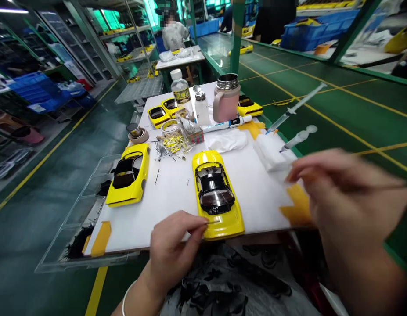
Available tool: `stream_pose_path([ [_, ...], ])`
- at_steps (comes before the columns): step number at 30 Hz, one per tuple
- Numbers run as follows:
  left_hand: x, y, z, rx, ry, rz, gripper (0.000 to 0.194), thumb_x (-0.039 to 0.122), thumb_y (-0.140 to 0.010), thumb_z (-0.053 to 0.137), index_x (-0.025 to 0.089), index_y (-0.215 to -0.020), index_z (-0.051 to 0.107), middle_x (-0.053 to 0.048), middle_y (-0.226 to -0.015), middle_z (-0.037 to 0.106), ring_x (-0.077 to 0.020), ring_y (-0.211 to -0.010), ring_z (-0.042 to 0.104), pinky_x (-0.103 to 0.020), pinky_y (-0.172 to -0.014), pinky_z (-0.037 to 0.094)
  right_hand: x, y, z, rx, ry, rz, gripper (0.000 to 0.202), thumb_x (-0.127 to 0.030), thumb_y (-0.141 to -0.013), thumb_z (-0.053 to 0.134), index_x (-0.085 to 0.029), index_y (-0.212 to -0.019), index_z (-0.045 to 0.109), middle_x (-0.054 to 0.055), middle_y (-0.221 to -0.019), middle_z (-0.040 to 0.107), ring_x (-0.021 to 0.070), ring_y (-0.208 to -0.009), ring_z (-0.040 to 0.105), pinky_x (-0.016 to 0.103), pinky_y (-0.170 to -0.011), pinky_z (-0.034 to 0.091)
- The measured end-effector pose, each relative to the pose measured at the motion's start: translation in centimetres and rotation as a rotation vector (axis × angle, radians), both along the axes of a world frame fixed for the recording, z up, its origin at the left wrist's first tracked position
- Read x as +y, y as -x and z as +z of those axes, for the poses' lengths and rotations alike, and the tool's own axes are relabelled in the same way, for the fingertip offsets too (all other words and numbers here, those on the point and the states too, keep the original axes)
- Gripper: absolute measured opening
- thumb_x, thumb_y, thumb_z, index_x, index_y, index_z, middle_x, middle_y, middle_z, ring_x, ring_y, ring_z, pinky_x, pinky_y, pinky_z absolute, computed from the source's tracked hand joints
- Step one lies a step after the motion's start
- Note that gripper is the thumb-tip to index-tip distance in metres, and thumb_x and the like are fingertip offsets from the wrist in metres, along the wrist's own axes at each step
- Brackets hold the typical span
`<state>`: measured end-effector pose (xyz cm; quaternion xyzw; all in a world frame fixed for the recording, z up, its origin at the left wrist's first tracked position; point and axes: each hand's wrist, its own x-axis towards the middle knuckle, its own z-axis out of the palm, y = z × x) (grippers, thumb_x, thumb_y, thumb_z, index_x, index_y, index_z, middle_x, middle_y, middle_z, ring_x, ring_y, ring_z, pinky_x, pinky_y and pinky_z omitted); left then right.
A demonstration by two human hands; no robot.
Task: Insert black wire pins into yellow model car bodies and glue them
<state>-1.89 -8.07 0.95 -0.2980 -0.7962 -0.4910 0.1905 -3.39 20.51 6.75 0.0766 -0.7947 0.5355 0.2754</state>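
Note:
A yellow model car body (236, 219) with a black cabin lies in front of me at the near edge of the board. Over its near end, my left hand (178, 241) is closed in a pinch on a small thin dark strip (214, 222). My right hand (335, 193) is raised to the right, blurred by motion, its thumb and fingers pressed together. Something thin seems to stick out behind it, too smeared to name. Close by that hand are a folded white cloth (272, 151) and two syringes, one long (297, 105) and one short (298, 137).
Another yellow car body (127, 175) sits at left, beside a clear plastic tray (74, 219) with black parts. Toward the back stand a pink mug (228, 101), a clear bottle (181, 90), a marker (226, 124) and small yellow parts (173, 142). A person (174, 35) sits farther off.

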Motion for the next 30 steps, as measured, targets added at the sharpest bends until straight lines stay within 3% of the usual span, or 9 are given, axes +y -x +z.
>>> stream_pose_path([
  [2, 0.6, -0.9, 0.1, 0.061, 0.083, -0.066, 0.023, 0.003, -0.088, 0.07, 0.019, -0.105, 0.068, -0.003, -0.083, 0.076, -0.0125, -0.071, 0.069, -0.023, -0.066, 0.056, -2.4, -2.0, -1.0, 0.042, -0.216, 0.259, 0.01, -0.024, -0.092, 0.076, -0.026, -0.102, 0.076, 0.003, -0.089, 0.074, 0.0139, -0.076, 0.069, 0.022, -0.061, 0.053],
  [4, 1.1, -1.2, 0.0, 0.097, 0.129, -0.08, 0.022, 0.004, -0.088, 0.07, 0.017, -0.105, 0.067, -0.004, -0.081, 0.076, -0.0138, -0.068, 0.068, -0.025, -0.063, 0.055, -4.3, -2.9, -2.2, 0.04, -0.283, 0.431, 0.01, -0.019, -0.091, 0.076, -0.022, -0.1, 0.075, 0.003, -0.088, 0.075, 0.0128, -0.074, 0.071, 0.02, -0.064, 0.056],
  [5, 1.3, -1.2, -0.1, 0.108, 0.142, -0.076, 0.022, 0.004, -0.088, 0.07, 0.016, -0.105, 0.066, -0.005, -0.081, 0.076, -0.0145, -0.067, 0.067, -0.026, -0.062, 0.056, -4.9, -3.1, -2.7, 0.028, -0.272, 0.452, 0.009, -0.015, -0.091, 0.074, -0.021, -0.098, 0.075, 0.003, -0.087, 0.075, 0.0124, -0.074, 0.071, 0.019, -0.065, 0.057],
  [11, 1.7, -1.1, -0.6, 0.139, 0.161, -0.029, 0.019, 0.006, -0.09, 0.069, 0.017, -0.104, 0.066, -0.005, -0.078, 0.075, -0.0165, -0.065, 0.068, -0.027, -0.059, 0.055, -5.3, -3.0, -3.9, -0.014, -0.293, 0.404, 0.011, -0.01, -0.09, 0.072, -0.021, -0.092, 0.072, 0.002, -0.083, 0.074, 0.0118, -0.074, 0.071, 0.019, -0.068, 0.058],
  [17, 1.4, -1.1, -1.1, 0.106, 0.101, -0.008, 0.022, 0.007, -0.089, 0.068, 0.021, -0.106, 0.069, -0.005, -0.085, 0.077, -0.018, -0.072, 0.071, -0.03, -0.067, 0.059, -4.9, -2.5, -4.3, 0.113, -0.422, 0.372, 0.012, -0.008, -0.091, 0.07, -0.019, -0.094, 0.07, 0.003, -0.083, 0.074, 0.0121, -0.073, 0.071, 0.019, -0.067, 0.057],
  [20, 0.8, -0.5, -1.7, -0.029, -0.033, 0.112, 0.021, 0.012, -0.091, 0.068, 0.023, -0.109, 0.07, -0.007, -0.096, 0.076, -0.0201, -0.088, 0.071, -0.032, -0.075, 0.061, -4.5, -1.9, -5.0, 0.111, -0.456, 0.301, 0.012, -0.008, -0.093, 0.068, -0.019, -0.094, 0.07, 0.002, -0.083, 0.073, 0.0112, -0.073, 0.07, 0.019, -0.067, 0.055],
  [24, -0.1, 0.5, -2.8, -0.362, -0.256, 0.263, 0.019, 0.02, -0.098, 0.06, 0.025, -0.114, 0.07, -0.007, -0.108, 0.072, -0.0196, -0.102, 0.07, -0.028, -0.079, 0.062, -4.0, -1.1, -6.0, 0.074, -0.483, 0.243, 0.011, -0.009, -0.093, 0.07, -0.02, -0.094, 0.07, 0.001, -0.084, 0.074, 0.0108, -0.073, 0.07, 0.02, -0.067, 0.053],
  [30, 0.3, 1.4, -3.3, -0.554, -0.444, 0.206, 0.024, 0.023, -0.096, 0.063, 0.024, -0.119, 0.066, -0.006, -0.109, 0.07, -0.0174, -0.102, 0.069, -0.029, -0.088, 0.061, -4.4, -0.8, -6.7, 0.081, -0.494, 0.224, 0.012, -0.009, -0.092, 0.069, -0.021, -0.093, 0.071, 0.002, -0.084, 0.074, 0.0127, -0.071, 0.07, 0.022, -0.065, 0.054],
])
